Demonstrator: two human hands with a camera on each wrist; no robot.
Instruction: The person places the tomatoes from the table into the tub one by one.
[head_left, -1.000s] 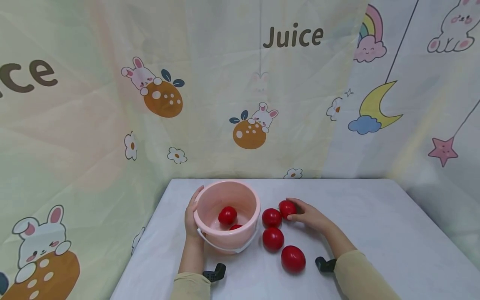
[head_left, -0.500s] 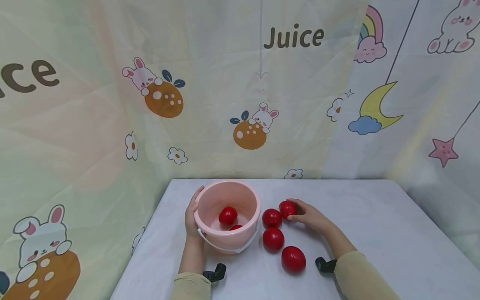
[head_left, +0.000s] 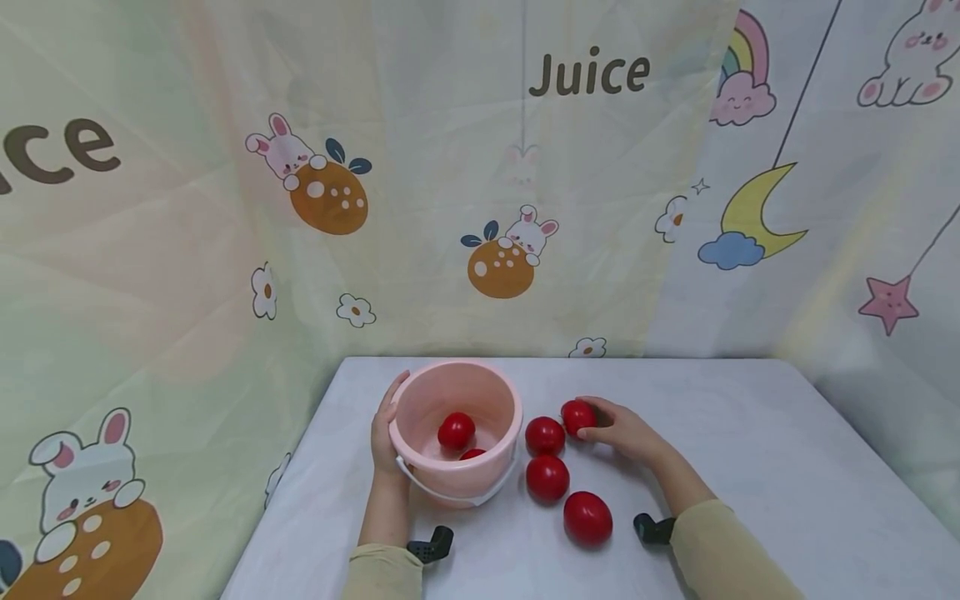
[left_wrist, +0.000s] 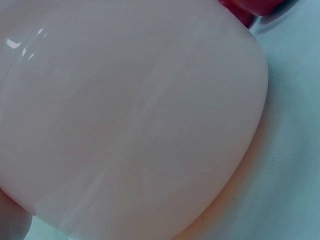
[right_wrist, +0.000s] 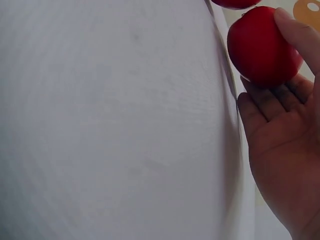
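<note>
A pink bucket with a white handle stands at the left of the table, its mouth toward me. Two red tomatoes lie inside; one tomato shows fully, the other mostly hidden by the near wall. My left hand holds the bucket's left side, fingers reaching up to the rim. In the left wrist view the bucket wall fills most of the picture. My right hand grips a tomato between thumb and fingers; in the right wrist view that tomato sits at the fingertips, with the thumb over it.
Three more tomatoes lie right of the bucket: a rear tomato, a middle tomato and a front tomato. The white-covered table ends at a printed cloth backdrop. Black wrist devices sit by both sleeves.
Almost nothing differs; the whole head view has shifted very slightly. Both hands keep their places, the left at the bucket and the right on its tomato.
</note>
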